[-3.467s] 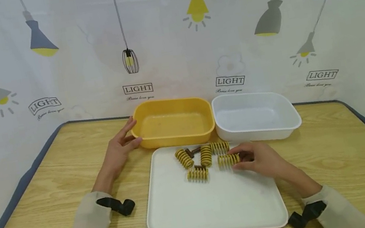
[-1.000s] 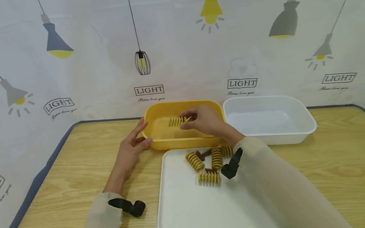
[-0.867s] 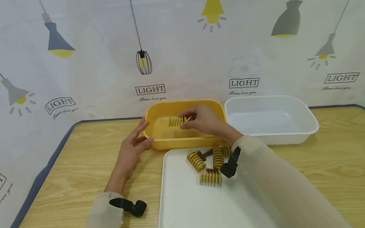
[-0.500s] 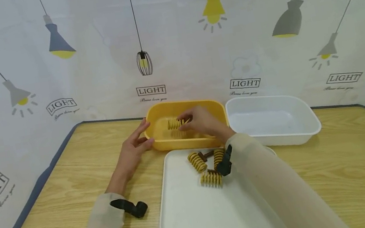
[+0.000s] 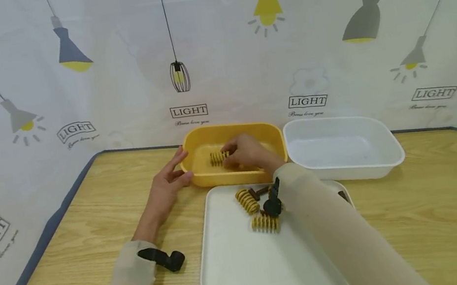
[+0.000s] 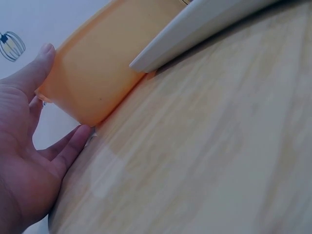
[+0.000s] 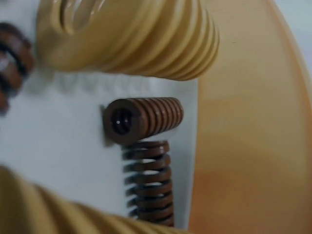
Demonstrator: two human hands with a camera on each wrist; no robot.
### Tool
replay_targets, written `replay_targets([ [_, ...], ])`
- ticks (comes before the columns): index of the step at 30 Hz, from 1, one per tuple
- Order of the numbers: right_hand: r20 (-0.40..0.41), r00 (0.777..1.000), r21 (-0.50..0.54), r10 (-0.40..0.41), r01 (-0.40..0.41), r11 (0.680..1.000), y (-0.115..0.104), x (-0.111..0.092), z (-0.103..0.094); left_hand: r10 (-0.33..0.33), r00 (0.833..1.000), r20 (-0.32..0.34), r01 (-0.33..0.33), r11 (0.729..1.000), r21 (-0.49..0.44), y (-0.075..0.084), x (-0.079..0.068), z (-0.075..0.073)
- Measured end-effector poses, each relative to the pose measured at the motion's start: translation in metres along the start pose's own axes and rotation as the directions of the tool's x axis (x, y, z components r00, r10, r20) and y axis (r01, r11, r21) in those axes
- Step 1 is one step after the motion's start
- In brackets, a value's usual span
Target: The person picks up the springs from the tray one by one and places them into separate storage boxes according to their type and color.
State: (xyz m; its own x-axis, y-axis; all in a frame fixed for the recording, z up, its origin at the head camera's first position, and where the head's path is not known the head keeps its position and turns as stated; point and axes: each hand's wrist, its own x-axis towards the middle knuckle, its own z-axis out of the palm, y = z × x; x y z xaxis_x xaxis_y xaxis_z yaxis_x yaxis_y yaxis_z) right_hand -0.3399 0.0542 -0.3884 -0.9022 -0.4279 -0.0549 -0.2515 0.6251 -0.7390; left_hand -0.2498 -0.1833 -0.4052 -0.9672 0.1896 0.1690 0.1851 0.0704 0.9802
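Observation:
My right hand [image 5: 248,152] reaches into the yellow bin [image 5: 234,177] and pinches a yellow coil spring [image 5: 217,158] low over its floor. Against the bin's left end rests my left hand [image 5: 166,187], thumb at the front corner and fingers farther back, all fairly straight. On the white tray [image 5: 270,265], partly under my right wrist, lie more yellow springs [image 5: 247,202], one of them on its side [image 5: 265,223]. The right wrist view shows small brown springs [image 7: 146,119] beside a large yellow spring [image 7: 141,39]; the right hand is outside that view.
A white bin [image 5: 345,170] stands directly right of the yellow one, both near the patterned backdrop. The tray lies in front of them on the wooden table [image 5: 436,209]. A small dark piece [image 5: 342,195] is near the tray's right rim.
My right hand has taken a yellow spring from the tray into the yellow bin, and over the last second has lowered it a little. The left hand keeps its place on the bin.

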Motion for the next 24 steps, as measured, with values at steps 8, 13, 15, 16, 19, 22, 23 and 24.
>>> replay_targets([
  [8,-0.014,1.000,0.016,0.028,-0.028,0.999,-0.001,-0.003,0.001,0.043,0.999,-0.004,-0.043,0.999,-0.028,-0.021,0.008,-0.004],
  [13,-0.029,0.998,0.061,0.052,-0.050,0.997,-0.001,-0.003,0.001,0.043,0.999,-0.011,-0.043,0.999,-0.019,-0.028,0.009,-0.005],
  [15,-0.035,0.998,0.079,0.057,-0.054,0.995,0.000,-0.003,0.000,0.042,0.999,-0.011,-0.042,0.999,-0.017,-0.028,0.009,-0.005],
  [16,-0.040,0.998,0.082,0.055,-0.052,0.995,0.000,-0.003,0.000,0.042,0.999,-0.010,-0.042,0.999,-0.017,-0.028,0.009,-0.005],
  [19,-0.068,0.997,0.044,0.029,-0.026,0.999,0.001,-0.001,-0.001,0.037,0.999,-0.010,-0.037,0.999,-0.013,-0.028,0.009,-0.005],
  [22,-0.097,0.995,-0.002,-0.008,0.008,1.000,0.002,0.000,-0.004,0.027,1.000,-0.006,-0.027,0.999,-0.022,-0.026,0.008,-0.005],
  [23,-0.101,0.995,-0.010,-0.012,0.011,1.000,0.001,0.000,-0.005,0.024,1.000,-0.004,-0.024,0.999,-0.027,-0.024,0.008,-0.005],
  [24,-0.101,0.995,-0.008,-0.015,0.014,1.000,0.001,0.000,-0.006,0.020,1.000,-0.002,-0.020,0.999,-0.030,-0.022,0.007,-0.005],
])
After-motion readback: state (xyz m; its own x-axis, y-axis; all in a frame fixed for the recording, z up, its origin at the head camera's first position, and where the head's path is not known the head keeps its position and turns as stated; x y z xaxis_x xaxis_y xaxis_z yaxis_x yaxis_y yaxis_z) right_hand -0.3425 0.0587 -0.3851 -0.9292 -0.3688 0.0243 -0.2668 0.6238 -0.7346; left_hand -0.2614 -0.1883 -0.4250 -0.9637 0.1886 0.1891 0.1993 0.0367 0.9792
